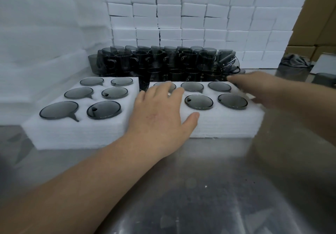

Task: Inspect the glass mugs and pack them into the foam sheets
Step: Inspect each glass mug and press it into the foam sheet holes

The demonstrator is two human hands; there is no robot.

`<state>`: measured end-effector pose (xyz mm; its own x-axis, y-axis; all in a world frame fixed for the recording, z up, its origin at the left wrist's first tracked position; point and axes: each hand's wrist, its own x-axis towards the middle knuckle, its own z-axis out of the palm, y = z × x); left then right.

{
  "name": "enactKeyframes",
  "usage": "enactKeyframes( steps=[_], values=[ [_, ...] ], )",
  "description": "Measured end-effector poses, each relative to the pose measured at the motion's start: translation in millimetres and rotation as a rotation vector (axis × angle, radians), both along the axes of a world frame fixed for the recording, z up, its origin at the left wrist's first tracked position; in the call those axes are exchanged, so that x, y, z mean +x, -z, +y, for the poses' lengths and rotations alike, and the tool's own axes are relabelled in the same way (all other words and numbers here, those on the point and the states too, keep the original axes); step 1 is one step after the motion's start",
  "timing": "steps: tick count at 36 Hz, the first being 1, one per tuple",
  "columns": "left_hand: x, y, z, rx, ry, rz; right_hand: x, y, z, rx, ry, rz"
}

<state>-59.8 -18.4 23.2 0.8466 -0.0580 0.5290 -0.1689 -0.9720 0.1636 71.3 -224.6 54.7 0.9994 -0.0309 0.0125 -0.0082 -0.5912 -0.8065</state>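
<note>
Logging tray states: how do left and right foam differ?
Left foam lies untouched; right foam has the left hand on it, right hand at its edge. Left foam runs two mugs wide, three deep; right foam three wide, two deep. Left foam shows six mugs; right foam five, one slot under the hand. Both white.

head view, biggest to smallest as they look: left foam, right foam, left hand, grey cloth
1. left foam and right foam: look alike, not ranked
2. left hand, nearer the camera
3. grey cloth

Glossy smoked-glass mugs (198, 102), matt foam sheets (227, 122), brushed-metal table (200, 188)
</note>
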Motion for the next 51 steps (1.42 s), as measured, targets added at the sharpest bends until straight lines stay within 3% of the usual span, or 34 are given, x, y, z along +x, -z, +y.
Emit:
enactKeyframes(
  steps=[5, 10, 22, 41, 46, 51],
  values=[
    [1, 2, 0, -0.165, -0.056, 0.071, -24, 19, -19, 0.222, 0.042, 0.161],
    [3, -1, 0, -0.330, -0.094, 0.097, -34, 32, -20, 0.192, 0.154, 0.042],
    [10, -4, 5, -0.676, -0.128, 0.134, -54, 36, -21, 0.368, -0.002, 0.042],
    [10, 3, 3, -0.696, -0.045, -0.006, -58, 37, -22, 0.865, -0.161, 0.113],
    [13, 3, 7, -0.695, -0.061, -0.043, -56, 32, -24, 0.891, -0.175, 0.188],
    [15, 5, 8, -0.714, -0.014, -0.096, -55, 27, -33, 0.781, -0.152, 0.203]
  ],
)
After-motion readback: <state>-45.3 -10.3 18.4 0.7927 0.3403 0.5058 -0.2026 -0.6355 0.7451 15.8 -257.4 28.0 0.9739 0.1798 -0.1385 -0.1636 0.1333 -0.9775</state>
